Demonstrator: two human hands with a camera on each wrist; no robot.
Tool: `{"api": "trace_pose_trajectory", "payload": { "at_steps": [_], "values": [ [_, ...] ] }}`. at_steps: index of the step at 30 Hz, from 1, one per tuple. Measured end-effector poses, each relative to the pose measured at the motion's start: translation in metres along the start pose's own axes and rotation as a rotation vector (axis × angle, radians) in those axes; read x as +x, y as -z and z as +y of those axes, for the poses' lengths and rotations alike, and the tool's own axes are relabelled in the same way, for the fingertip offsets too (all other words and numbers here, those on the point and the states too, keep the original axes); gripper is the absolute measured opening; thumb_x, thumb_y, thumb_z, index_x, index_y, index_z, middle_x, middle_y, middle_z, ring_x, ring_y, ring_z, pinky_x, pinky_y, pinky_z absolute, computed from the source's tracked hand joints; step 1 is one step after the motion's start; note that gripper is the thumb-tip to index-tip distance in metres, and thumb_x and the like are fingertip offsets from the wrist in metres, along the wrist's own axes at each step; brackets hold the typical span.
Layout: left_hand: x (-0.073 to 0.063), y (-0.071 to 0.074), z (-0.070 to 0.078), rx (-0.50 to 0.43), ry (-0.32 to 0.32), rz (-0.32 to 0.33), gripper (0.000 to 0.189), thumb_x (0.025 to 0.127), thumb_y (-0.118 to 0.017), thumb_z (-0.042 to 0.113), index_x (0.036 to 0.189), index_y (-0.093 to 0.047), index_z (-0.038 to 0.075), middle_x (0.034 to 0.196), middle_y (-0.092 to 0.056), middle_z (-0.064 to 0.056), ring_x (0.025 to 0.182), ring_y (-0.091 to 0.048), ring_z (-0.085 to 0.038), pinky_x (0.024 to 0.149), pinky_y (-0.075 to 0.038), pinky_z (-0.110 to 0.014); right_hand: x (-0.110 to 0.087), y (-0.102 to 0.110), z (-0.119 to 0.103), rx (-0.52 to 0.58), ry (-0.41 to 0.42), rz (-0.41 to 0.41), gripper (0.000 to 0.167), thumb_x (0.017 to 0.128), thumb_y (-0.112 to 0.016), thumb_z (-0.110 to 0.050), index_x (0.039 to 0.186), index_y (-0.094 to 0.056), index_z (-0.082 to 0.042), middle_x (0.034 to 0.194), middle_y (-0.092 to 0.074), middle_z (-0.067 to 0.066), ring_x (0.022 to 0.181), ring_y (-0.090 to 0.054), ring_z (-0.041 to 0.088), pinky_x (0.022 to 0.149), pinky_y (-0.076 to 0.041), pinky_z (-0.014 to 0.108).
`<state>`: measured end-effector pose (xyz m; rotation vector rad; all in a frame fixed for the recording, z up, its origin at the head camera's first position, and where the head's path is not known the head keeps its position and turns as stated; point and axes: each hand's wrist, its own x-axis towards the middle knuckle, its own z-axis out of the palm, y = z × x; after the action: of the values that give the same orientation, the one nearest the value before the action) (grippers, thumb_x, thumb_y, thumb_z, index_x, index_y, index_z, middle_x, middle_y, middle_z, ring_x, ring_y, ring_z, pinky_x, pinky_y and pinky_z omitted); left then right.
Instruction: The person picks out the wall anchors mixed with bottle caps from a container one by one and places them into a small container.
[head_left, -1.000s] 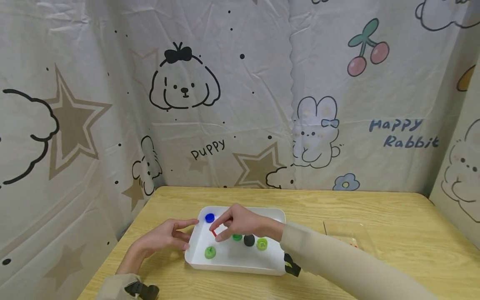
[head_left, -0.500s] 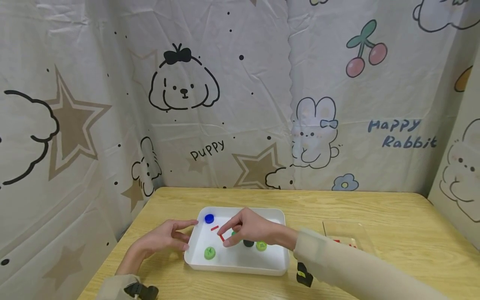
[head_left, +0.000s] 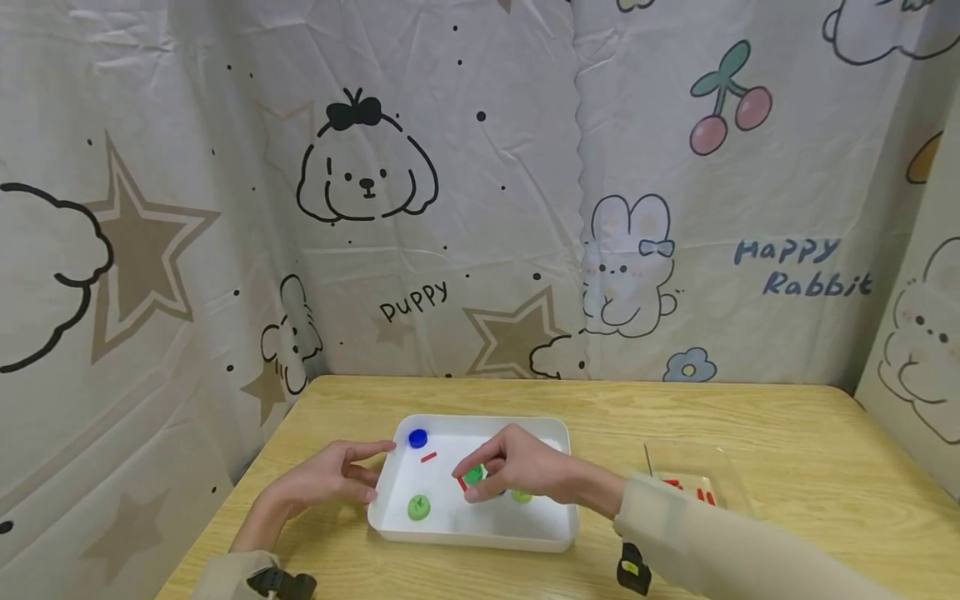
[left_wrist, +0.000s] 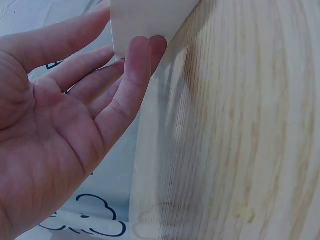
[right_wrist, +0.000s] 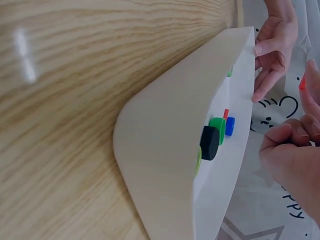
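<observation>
A white tray [head_left: 472, 540] lies on the table. My left hand [head_left: 330, 475] rests on its left end, thumb and fingers at the wall; in the left wrist view the fingertips [left_wrist: 137, 55] touch the tray's corner. Over the tray's middle, my right hand [head_left: 528, 468] pinches a small red stick [head_left: 461, 482] between thumb and index finger. Another red stick [head_left: 428, 457] lies inside near a blue bottle cap [head_left: 417, 438]. A light green cap [head_left: 418, 507] sits front left. A green cap [head_left: 474, 474] and a yellow-green cap [head_left: 522, 497] are partly behind my right hand; a black cap [right_wrist: 209, 143] shows in the right wrist view.
Right of the tray stands a clear plastic box [head_left: 686, 454] with several red sticks [head_left: 705, 497], partly covered by my right sleeve [head_left: 675, 517]. A printed curtain [head_left: 480, 208] hangs behind the wooden table [head_left: 787, 433].
My right hand has moved right with a red stick between its fingers, from near the blue cap to the green cap. The stick lying by the blue cap has come into sight. The left hand stays put.
</observation>
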<state>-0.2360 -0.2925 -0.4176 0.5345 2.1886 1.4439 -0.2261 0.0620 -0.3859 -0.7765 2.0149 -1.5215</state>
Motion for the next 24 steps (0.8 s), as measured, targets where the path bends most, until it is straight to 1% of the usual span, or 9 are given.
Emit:
{"api": "trace_pose_trajectory", "payload": {
  "at_steps": [4, 8, 11, 16, 21, 24],
  "values": [
    [0.000, 0.000, -0.001, 0.005, 0.002, 0.002, 0.081, 0.088, -0.077, 0.001, 0.158, -0.037, -0.008, 0.162, -0.032, -0.034, 0.128, -0.061, -0.044, 0.099, -0.055, -0.041, -0.007, 0.002, 0.000, 0.014, 0.000, 0.006, 0.026, 0.087, -0.085, -0.006, 0.113, -0.083, -0.009, 0.060, -0.022, -0.002, 0.059, -0.021, 0.015, 0.073, -0.039, 0.030],
    [0.000, 0.000, 0.000, -0.004, 0.005, 0.006, 0.081, 0.089, -0.077, 0.001, 0.158, -0.038, -0.008, 0.162, -0.033, -0.034, 0.128, -0.062, -0.043, 0.100, -0.054, -0.042, -0.012, 0.005, 0.002, 0.008, 0.007, 0.032, 0.026, 0.087, -0.085, -0.007, 0.112, -0.084, -0.009, 0.060, -0.020, -0.003, 0.059, -0.019, 0.015, 0.067, -0.034, 0.028],
    [0.000, 0.000, -0.001, -0.013, 0.000, 0.001, 0.080, 0.089, -0.077, 0.000, 0.158, -0.037, -0.008, 0.162, -0.032, -0.034, 0.128, -0.062, -0.043, 0.099, -0.054, -0.042, -0.017, 0.008, 0.002, -0.003, 0.006, 0.067, 0.025, 0.087, -0.086, -0.009, 0.112, -0.084, -0.010, 0.059, -0.020, -0.002, 0.059, -0.018, 0.016, 0.064, -0.032, 0.027],
    [0.000, 0.001, -0.001, -0.033, -0.007, -0.002, 0.081, 0.089, -0.077, -0.001, 0.159, -0.036, -0.008, 0.161, -0.033, -0.035, 0.128, -0.062, -0.044, 0.097, -0.055, -0.038, -0.025, 0.012, 0.000, -0.019, 0.001, 0.128, 0.025, 0.087, -0.086, -0.010, 0.112, -0.084, -0.010, 0.059, -0.021, -0.001, 0.058, -0.019, 0.017, 0.068, -0.037, 0.029],
    [-0.001, 0.001, 0.000, -0.030, -0.002, 0.000, 0.081, 0.089, -0.077, -0.001, 0.159, -0.036, -0.008, 0.161, -0.033, -0.036, 0.128, -0.062, -0.044, 0.096, -0.056, -0.038, -0.036, 0.018, 0.000, -0.012, 0.003, 0.147, 0.028, 0.086, -0.086, -0.008, 0.114, -0.083, -0.008, 0.061, -0.019, -0.002, 0.060, -0.020, 0.016, 0.073, -0.041, 0.030],
    [-0.001, 0.000, -0.001, -0.031, -0.004, -0.002, 0.080, 0.089, -0.077, -0.001, 0.158, -0.037, -0.008, 0.161, -0.033, -0.036, 0.127, -0.062, -0.044, 0.096, -0.056, -0.038, -0.045, 0.021, 0.000, 0.000, 0.003, 0.157, 0.029, 0.086, -0.086, -0.008, 0.114, -0.082, -0.006, 0.062, -0.019, -0.002, 0.062, -0.021, 0.016, 0.077, -0.046, 0.029]
  ]
}}
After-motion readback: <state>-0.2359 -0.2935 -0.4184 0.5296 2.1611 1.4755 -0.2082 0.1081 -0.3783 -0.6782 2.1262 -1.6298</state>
